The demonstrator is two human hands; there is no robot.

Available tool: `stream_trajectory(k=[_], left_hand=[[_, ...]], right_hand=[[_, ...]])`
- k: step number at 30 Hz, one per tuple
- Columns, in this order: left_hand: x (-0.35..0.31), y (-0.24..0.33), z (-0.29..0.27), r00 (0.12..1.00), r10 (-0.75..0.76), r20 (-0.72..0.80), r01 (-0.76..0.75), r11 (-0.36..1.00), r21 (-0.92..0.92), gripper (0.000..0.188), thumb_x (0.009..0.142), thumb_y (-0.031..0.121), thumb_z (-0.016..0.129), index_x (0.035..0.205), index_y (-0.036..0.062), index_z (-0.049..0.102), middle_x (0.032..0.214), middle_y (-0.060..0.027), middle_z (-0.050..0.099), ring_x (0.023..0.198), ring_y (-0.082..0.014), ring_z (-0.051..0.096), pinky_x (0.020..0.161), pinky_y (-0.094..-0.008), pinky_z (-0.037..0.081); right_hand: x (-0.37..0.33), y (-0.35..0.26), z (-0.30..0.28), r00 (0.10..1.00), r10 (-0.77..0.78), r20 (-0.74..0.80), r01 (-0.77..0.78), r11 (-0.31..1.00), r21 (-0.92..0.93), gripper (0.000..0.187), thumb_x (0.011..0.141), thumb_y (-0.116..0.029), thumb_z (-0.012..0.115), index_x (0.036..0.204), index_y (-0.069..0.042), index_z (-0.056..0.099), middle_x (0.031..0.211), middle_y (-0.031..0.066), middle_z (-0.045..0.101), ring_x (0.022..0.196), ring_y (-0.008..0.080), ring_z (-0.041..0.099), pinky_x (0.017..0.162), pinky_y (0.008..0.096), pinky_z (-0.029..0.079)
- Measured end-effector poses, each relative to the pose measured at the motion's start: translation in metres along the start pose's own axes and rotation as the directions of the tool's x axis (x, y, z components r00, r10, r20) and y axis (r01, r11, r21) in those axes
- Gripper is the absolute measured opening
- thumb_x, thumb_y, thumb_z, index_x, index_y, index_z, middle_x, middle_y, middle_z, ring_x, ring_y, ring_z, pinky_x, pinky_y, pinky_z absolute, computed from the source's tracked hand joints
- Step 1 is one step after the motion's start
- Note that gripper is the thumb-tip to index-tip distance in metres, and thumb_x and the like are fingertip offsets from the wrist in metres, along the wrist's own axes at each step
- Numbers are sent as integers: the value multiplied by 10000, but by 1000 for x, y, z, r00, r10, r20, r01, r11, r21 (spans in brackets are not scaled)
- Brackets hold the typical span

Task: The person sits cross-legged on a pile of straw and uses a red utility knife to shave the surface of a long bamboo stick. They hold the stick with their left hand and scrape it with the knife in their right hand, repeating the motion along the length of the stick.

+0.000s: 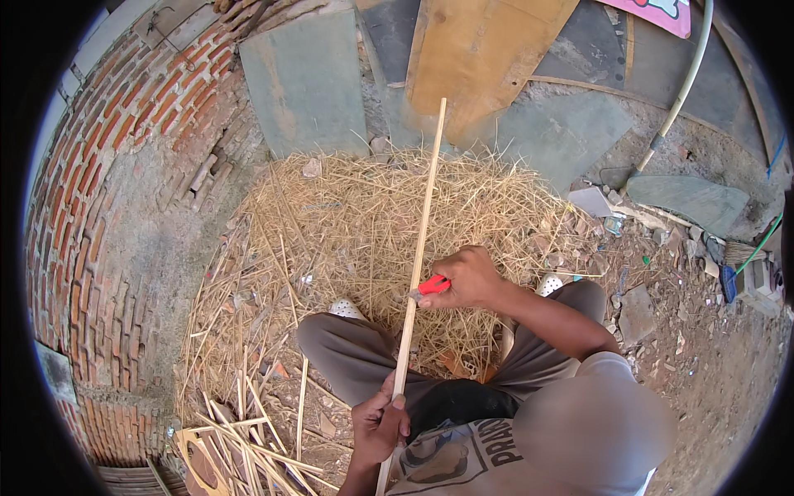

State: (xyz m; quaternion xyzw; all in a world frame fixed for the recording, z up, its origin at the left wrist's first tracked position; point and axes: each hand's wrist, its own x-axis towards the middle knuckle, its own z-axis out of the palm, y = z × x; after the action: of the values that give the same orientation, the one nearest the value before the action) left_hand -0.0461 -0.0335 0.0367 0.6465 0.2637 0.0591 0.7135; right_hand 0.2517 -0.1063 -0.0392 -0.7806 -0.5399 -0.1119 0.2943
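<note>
From where I stand, a person sits low on the ground with both knees bent out to the sides, in grey-brown trousers (pixel 339 337). A brick wall (pixel 107 182) runs along the left, well apart from the hands. Big boards (pixel 475 62) lean along the far side. Between the wall, the boards and the knees there is a wide patch, and a messy heap of yellow straw (pixel 331 219) fills it. Bare dirt (pixel 711 397) with bits of stone spreads out on the right.

One long, pale stick (pixel 427 207) goes up from the person's lap, between the knees and out over the straw. Its far tip shows against the brown board. The left grip (pixel 380 422) is wrapped around the stick down near the lap. The right grip (pixel 470 279) is squeezed tight on a small red tool (pixel 433 285), just to the right of the stick. The tool's grey end seems to touch the stick about halfway up. More thin sticks (pixel 248 450) lie in a jumble at the lower left.

The grey shirt (pixel 413 484) has big dark letters beside a boxed picture. A pink sign (pixel 653 10) with letters peeks in at the top right, partly cut off.
</note>
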Motion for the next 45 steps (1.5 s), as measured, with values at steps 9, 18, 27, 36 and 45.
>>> stream_trajectory(k=[9,18,27,36,45], left_hand=[[-7,-10,-2,998,24,64,-24,1000,6,424,969,47,479,1388,-12,445,526,3,473,420,-36,402,398,-190,319],[-31,-10,-10,973,-85,216,71,995,71,493,950,-26,487,1432,21,395,680,38,533,533,-15,450,475,-185,378],[-53,-31,-24,907,47,418,-107,987,122,463,943,-30,506,1400,21,449,608,47,522,494,-23,435,464,-184,350],[-28,-26,-26,994,-25,107,37,992,-117,490,970,24,499,1442,13,368,649,29,528,450,-15,428,415,-182,356],[-8,0,-13,999,35,7,-36,996,86,474,947,8,503,1412,-6,412,561,46,460,447,-17,391,412,-180,328]], right_hand=[[26,88,6,873,487,-14,-486,870,-76,775,742,-827,486,588,-84,645,467,67,538,427,249,549,425,376,424],[30,156,-22,658,747,-91,-749,662,22,843,783,-831,408,670,-41,680,562,143,590,604,300,637,571,443,489],[-9,246,-37,234,914,-333,-870,349,348,886,795,-829,372,609,1,620,601,157,576,596,279,579,609,405,449],[18,50,-31,877,481,-17,-459,847,269,736,844,-752,445,648,-76,661,488,66,535,498,213,569,515,398,466],[11,-7,-6,999,-52,-14,53,998,32,695,628,-779,644,517,-102,532,463,51,500,411,255,525,406,365,394]])
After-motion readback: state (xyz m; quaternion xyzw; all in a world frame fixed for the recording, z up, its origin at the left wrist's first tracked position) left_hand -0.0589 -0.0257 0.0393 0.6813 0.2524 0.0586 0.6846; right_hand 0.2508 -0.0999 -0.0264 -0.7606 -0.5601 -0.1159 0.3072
